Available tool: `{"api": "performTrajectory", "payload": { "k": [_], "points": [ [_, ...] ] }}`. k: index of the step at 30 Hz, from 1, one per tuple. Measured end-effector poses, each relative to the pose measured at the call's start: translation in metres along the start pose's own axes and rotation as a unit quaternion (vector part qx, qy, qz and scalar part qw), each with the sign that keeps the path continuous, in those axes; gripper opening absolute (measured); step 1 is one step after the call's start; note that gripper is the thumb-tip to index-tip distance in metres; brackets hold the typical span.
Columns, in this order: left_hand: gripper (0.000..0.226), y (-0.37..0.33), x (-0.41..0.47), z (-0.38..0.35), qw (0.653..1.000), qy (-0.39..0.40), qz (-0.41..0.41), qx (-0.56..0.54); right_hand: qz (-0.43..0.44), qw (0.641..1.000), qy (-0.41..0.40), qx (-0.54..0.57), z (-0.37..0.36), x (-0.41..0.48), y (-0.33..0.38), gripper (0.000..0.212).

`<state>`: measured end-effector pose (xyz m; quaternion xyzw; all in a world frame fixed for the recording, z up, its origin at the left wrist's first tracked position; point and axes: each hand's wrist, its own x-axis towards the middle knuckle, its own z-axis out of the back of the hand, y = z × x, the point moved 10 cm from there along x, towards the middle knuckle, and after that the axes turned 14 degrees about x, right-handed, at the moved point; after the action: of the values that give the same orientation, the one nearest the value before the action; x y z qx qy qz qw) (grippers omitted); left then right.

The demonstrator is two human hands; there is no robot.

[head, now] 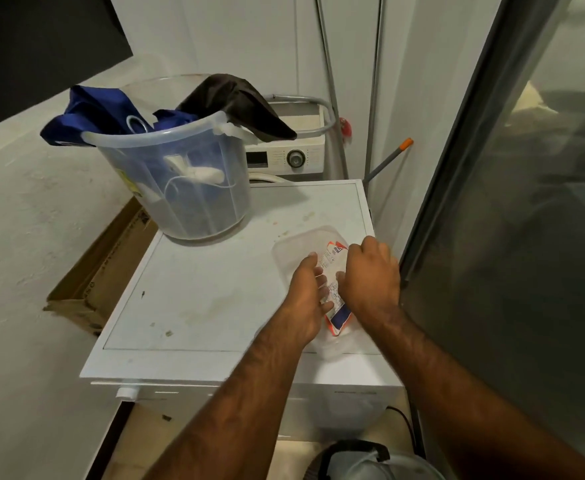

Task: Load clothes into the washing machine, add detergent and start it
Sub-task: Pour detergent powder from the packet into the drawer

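Both my hands are on the detergent packet (335, 255), which lies in a clear plastic tub (283, 251) on the near right of the washing machine (197, 292) top. My left hand (305, 296) curls its fingers round the packet's left edge; my right hand (370, 275) grips it from the right, knuckles up. The clothes, blue (90, 112) and dark brown (235, 102), hang over the rim of a see-through bucket (197, 209) at the far left of the top.
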<state>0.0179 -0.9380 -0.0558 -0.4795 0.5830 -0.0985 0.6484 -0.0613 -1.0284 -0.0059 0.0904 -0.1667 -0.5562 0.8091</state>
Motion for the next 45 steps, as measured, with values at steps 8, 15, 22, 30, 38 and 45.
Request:
{"api": "performTrajectory", "payload": {
  "k": [8, 15, 22, 30, 38, 45],
  "points": [
    [0.051, 0.002, 0.002, 0.002, 0.999, 0.027, 0.004, -0.024, 0.017, 0.995, 0.033, -0.092, -0.014, 0.002, 0.012, 0.039],
    [0.052, 0.003, 0.001, 0.006, 0.999, 0.018, -0.003, -0.027, -0.014, 0.993, 0.051, -0.102, -0.015, 0.008, 0.016, 0.038],
    [0.045, 0.000, -0.003, 0.010, 0.999, -0.003, -0.017, -0.047, 0.027, 0.996, 0.063, -0.058, -0.011, -0.001, 0.031, 0.030],
    [0.029, -0.006, -0.017, 0.030, 0.997, -0.029, -0.037, -0.058, 0.009, 0.988, 0.003, 0.152, 0.024, -0.004, 0.030, 0.017],
    [0.029, -0.015, -0.042, 0.059, 0.991, -0.061, -0.053, -0.106, 0.065, 0.956, -0.087, 0.271, 0.100, -0.011, 0.075, 0.013],
    [0.052, -0.033, -0.088, 0.091, 0.965, -0.033, -0.088, -0.246, 0.154, 0.917, -0.075, 0.360, 0.136, -0.072, 0.160, 0.013]
  ]
}}
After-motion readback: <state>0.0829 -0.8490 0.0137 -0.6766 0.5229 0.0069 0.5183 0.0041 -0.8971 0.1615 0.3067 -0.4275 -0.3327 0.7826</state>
